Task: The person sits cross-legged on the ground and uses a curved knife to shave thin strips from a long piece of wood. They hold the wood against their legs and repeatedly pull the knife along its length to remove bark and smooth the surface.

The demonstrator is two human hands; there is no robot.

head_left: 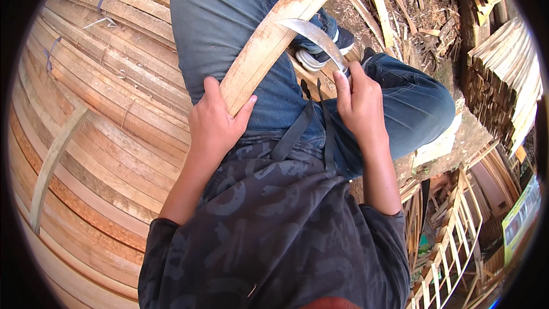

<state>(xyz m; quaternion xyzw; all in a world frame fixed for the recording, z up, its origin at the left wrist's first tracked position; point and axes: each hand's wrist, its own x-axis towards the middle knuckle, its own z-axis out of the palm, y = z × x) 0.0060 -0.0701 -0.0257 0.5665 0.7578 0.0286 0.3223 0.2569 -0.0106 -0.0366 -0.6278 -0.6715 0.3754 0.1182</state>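
Note:
My left hand [220, 111] is closed around the near end of a flat wooden plank [257, 60]. The plank slants up and away to the right across my thigh, and its far end runs out of the picture. Brown rough patches mark one edge of its pale face. In my right hand [361, 96] is a sickle [317, 35] with a curved metal blade. Its handle is mostly hidden by my fingers. The blade arcs to the left, and its tip overlaps the plank in the picture; whether it touches the wood I cannot tell.
Long stacked boards [103, 131] fill the left side, some tied with blue strips. Loose offcuts and shavings [394, 0] litter the ground ahead. A bundle of thin slats [506, 74] stands at the right, with a wooden lattice frame [452, 246] below it.

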